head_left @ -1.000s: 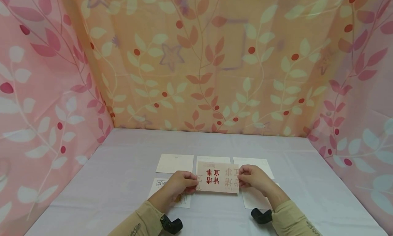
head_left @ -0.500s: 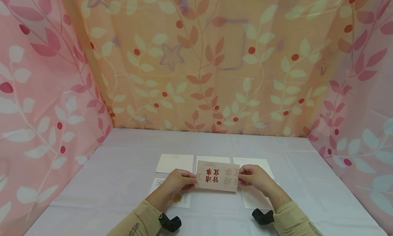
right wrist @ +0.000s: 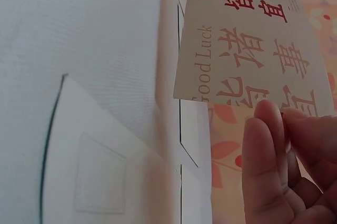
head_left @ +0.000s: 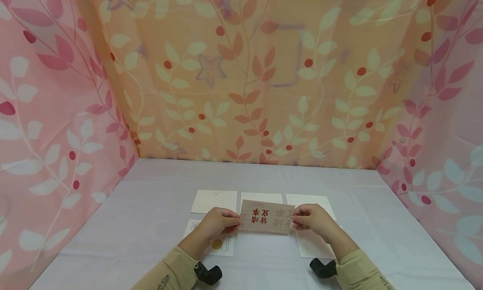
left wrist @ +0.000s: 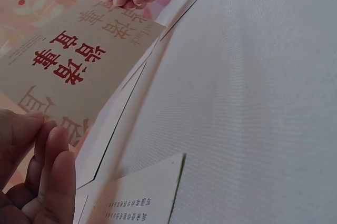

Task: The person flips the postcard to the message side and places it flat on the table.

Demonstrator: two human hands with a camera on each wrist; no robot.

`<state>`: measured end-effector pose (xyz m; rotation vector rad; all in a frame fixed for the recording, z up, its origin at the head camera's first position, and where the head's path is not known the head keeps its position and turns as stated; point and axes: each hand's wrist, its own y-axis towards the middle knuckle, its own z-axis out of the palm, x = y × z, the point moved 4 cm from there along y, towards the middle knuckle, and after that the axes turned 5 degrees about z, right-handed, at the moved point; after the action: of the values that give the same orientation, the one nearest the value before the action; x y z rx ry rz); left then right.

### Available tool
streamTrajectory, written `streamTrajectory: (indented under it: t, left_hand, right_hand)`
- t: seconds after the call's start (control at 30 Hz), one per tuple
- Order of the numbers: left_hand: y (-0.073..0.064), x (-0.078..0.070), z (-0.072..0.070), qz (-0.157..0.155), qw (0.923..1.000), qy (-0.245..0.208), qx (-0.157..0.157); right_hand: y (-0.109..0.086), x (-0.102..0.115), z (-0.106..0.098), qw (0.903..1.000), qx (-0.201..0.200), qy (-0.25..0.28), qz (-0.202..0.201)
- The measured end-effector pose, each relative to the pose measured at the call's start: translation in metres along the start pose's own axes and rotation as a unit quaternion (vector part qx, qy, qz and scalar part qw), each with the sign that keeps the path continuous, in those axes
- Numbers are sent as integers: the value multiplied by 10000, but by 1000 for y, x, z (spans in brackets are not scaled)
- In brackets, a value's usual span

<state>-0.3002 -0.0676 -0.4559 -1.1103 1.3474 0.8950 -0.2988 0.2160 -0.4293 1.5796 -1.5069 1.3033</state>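
Note:
Between both hands, raised over the table, is a beige card (head_left: 267, 216) printed with red and pale brown Chinese characters, upside down in the head view. My left hand (head_left: 216, 223) pinches its left edge between thumb and fingers. At the opposite edge, my right hand (head_left: 314, 219) pinches it the same way. "Good Luck" is legible on the card (right wrist: 247, 45) in the right wrist view. Under my left forearm lies a white card (head_left: 225, 244) with a yellow round picture and small print. Another white card (head_left: 311, 244) is partly hidden by my right hand.
A back row of pale cards lies on the white table: a left one (head_left: 215, 201), a middle one (head_left: 261, 196) mostly behind the held card, and a right one (head_left: 317, 202). Patterned cloth (head_left: 241, 80) encloses the back and sides. Each wrist carries a black device (head_left: 209, 274).
The held card has tipped back a little, so its face looks flatter in the head view. My left hand has shifted slightly left and up; both hands keep their grip.

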Motion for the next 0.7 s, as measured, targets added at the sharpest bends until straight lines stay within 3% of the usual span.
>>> streamTrajectory:
  t: [0.7]
  left_hand:
    - [-3, -5, -2, -251, 9995, -170, -52]
  right_hand:
    - [-8, 0, 3, 9966, 601, 509, -248]
